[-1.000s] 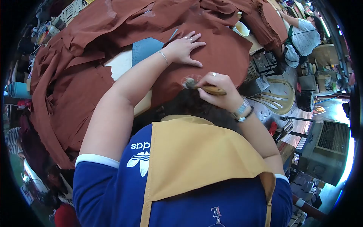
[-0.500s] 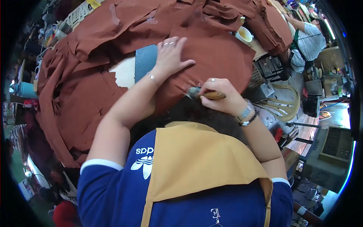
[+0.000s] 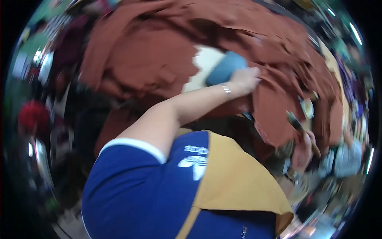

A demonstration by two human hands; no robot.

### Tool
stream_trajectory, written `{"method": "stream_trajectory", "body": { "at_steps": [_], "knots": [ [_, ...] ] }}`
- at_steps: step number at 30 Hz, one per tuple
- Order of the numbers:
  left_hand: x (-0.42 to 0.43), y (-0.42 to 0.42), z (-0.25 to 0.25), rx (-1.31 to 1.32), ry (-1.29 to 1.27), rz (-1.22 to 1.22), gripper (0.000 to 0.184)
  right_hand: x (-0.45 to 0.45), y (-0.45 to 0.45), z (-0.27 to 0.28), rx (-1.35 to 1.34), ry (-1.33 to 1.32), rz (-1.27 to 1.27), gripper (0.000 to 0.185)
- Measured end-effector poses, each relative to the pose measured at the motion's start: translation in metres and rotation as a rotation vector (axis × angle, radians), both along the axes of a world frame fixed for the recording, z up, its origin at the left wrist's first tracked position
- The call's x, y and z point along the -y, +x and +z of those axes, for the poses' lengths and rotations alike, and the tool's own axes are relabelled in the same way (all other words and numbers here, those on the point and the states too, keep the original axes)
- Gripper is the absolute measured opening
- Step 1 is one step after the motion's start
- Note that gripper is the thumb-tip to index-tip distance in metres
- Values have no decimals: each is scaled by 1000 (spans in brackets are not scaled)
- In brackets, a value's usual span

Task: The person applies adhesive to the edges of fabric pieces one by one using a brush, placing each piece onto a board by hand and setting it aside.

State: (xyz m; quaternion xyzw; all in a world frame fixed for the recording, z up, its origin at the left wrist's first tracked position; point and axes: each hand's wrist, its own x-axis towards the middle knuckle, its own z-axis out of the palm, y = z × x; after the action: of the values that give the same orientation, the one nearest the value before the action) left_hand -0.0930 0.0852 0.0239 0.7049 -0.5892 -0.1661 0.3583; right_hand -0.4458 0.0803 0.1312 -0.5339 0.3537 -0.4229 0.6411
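My left hand is at the edge of a reddish-brown sheet that looks like leather. Its fingers are bent and seem to pinch the sheet, though motion blurs them. Beside that hand lies a blue-grey panel, with a ragged-edged white piece to its left. Off to the right, my right hand is closed around the wooden handle of a brush. The bristles point up and left, apart from the sheet. Just beyond the brush stands a white cup with something yellowish in it.
More reddish-brown material lies in folded, overlapping layers across the work surface. Another person is at the far right, blurred. A red rounded thing shows at the far left.
The view has swung round and blurred. My right hand has lifted the brush off the sheet and carried it right, near the cup. My left hand, flat and spread before, now has bent fingers at the sheet's edge.
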Motion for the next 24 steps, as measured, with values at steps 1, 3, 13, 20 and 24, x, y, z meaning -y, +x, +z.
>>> {"method": "stream_trajectory", "body": {
  "at_steps": [1,3,13,20,24],
  "knots": [
    [-10,3,16,-269,107,32,32,9,2,2,-18,-31,42,26],
    [5,14,-18,-545,-58,134,37,32,9,5,-26,-79,144,28],
    [-302,172,126,-1389,-602,781,34,65,106,23,14,-209,454,24],
    [-556,160,103,-994,-1052,1337,41,58,159,7,54,-184,649,20],
    [-666,110,18,-933,-1044,1514,38,45,171,7,33,-206,677,19]
  ]
}}
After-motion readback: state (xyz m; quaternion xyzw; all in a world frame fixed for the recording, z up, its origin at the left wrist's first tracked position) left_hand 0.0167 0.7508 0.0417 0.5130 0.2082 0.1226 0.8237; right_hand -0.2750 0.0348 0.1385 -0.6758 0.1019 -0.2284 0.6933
